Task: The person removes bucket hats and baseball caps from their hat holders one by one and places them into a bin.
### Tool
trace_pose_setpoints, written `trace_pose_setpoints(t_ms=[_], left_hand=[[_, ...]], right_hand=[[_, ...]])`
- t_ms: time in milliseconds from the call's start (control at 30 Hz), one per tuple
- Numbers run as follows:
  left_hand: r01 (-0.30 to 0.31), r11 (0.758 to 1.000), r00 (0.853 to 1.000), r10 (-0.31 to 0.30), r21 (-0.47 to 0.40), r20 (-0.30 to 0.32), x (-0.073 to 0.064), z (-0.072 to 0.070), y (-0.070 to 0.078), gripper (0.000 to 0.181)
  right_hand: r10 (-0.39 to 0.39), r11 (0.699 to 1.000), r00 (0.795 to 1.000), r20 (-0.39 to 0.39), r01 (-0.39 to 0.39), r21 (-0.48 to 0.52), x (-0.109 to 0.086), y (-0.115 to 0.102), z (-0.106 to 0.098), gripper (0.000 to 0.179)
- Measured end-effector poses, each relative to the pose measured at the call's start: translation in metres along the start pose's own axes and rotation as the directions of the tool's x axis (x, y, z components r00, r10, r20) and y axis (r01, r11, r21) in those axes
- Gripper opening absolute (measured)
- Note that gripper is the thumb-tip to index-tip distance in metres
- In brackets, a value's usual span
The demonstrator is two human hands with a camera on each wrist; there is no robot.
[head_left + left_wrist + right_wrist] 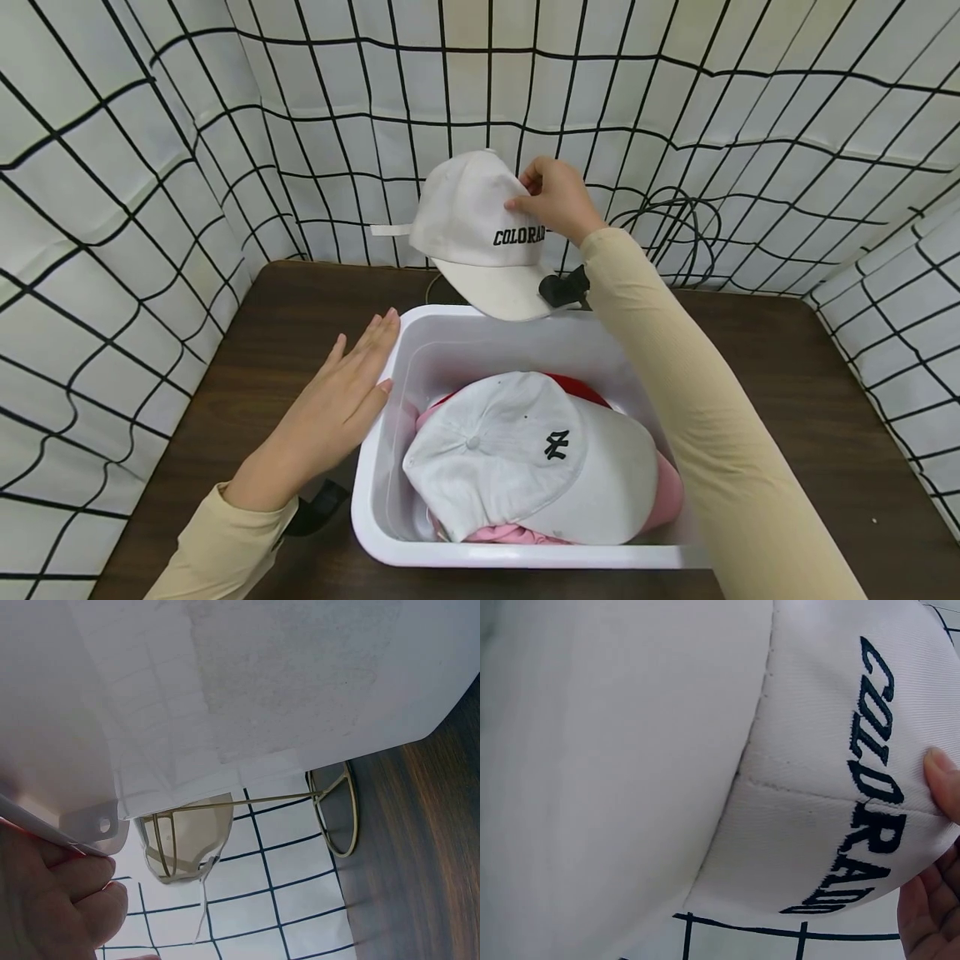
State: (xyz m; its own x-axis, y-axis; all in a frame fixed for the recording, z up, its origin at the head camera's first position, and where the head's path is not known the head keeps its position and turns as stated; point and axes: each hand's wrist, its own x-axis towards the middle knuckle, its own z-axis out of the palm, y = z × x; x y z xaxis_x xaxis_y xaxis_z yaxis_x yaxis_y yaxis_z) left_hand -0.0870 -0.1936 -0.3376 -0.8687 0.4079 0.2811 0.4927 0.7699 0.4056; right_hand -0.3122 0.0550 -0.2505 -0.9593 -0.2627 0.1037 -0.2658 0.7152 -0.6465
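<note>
My right hand (pixel 558 200) pinches the crown of a white baseball cap (pixel 461 204) with black COLORADO lettering, thumb on the outside. The cap sits upright behind the bin, its brim over the far rim and its back strap sticking out left. In the left wrist view a gold wire stand (pixel 346 817) shows, its upper wires inside the cap. My left hand (pixel 337 400) rests on the left rim of a white plastic bin (pixel 369 508), fingers extended. Inside lies a white cap (pixel 495 467) with a black logo, over pink caps (pixel 667 496) and something red (pixel 577 388).
A brown wood-look table (pixel 300 325) carries the bin. Black wire grid panels (pixel 360 121) backed with white sheeting enclose the back and sides. A coil of black cable (pixel 686 221) hangs at the back right, behind the right forearm.
</note>
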Motion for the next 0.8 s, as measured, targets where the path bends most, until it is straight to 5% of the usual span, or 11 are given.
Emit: trace_pose_setpoints(t_ms=[800], left_hand=[[0.002, 1.000, 1.000, -0.002, -0.002, -0.006, -0.001, 0.001, -0.001, 0.062]], right_hand=[[-0.076, 0.991, 0.989, -0.123, 0.088, 0.096, -0.016, -0.009, -0.012, 0.022]])
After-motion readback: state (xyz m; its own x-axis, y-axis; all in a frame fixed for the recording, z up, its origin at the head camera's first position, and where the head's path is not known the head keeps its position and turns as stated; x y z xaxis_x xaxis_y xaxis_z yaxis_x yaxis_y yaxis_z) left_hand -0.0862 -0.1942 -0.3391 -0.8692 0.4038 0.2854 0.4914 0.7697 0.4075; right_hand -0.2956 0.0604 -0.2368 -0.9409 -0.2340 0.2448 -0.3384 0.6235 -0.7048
